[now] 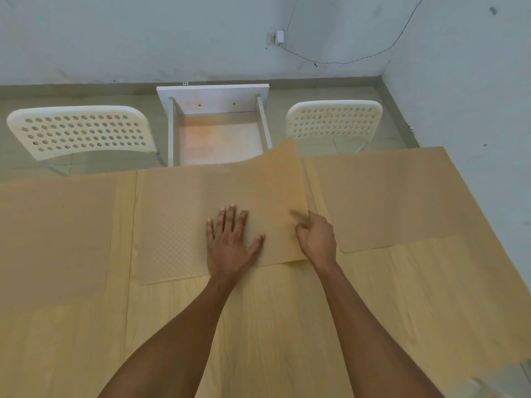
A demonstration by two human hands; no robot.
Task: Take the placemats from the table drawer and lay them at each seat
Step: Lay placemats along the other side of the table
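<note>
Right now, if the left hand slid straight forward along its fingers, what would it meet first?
Only the middle placemat under the left hand; past its far edge, probably the open drawer, which sits lower.

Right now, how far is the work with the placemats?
Done: the drawer is open and looks empty; one placemat lies left, another right. In hand: the left hand presses the middle placemat flat while the right hand pinches its lifted edge. Left: settling it and shutting the drawer.
</note>
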